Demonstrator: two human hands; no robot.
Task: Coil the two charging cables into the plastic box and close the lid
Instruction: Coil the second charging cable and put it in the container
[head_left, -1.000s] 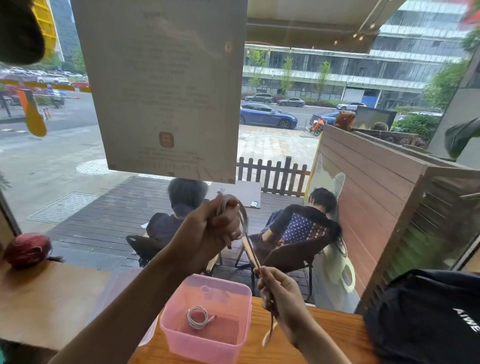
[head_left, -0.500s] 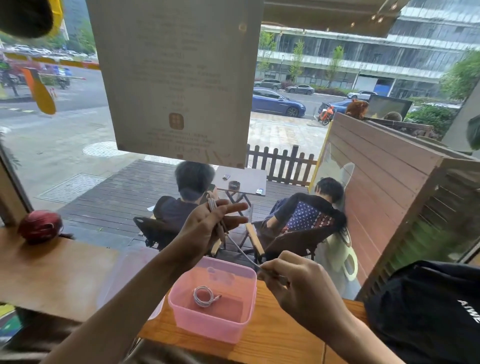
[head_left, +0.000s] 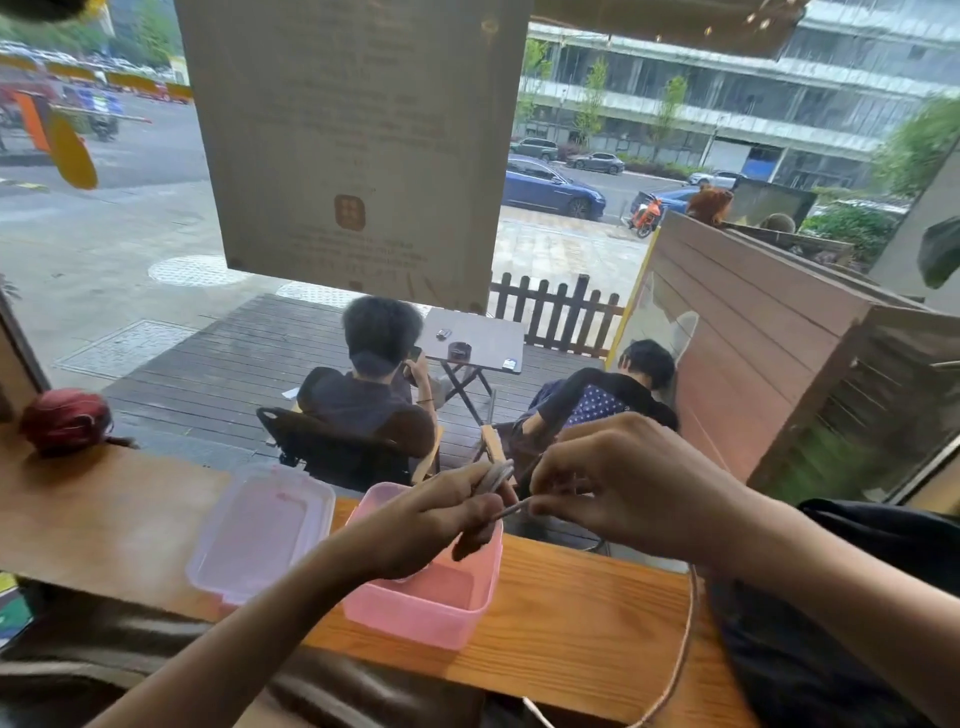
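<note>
Cable (head_left: 684, 644) work takes place at a wooden counter (head_left: 571, 613) set against a large window (head_left: 130, 234), with a big paper notice (head_left: 353, 145) stuck to the glass. Outside, two people sit on a dark deck (head_left: 208, 374) at a small folding table (head_left: 478, 338), their backs to the counter.

A black bag (head_left: 831, 649) lies on the counter at the right end. A red helmet-like object (head_left: 65, 418) sits on the far left end; what it is exactly cannot be told.

Pink plastic box (head_left: 421, 613) stands open on the counter, near the middle. Its clear lid (head_left: 260, 525) lies flat on the counter just beside it, to the left, touching or nearly touching the box wall. The left forearm and hand cover most of the box interior, so its contents cannot be seen.

Left hand (head_left: 441, 514) hovers over the box, fingers curled round a small bundle of pale cable loops that stick out above the knuckles. Right hand (head_left: 618, 488) is level with it and just beside it, thumb and fingertips pinching a short stretch of the same cable close to the left hand's grip.

From under the right wrist the loose cable hangs down, runs across the counter between the box and the bag, and drops over the near edge, where a white end shows below the counter
</note>
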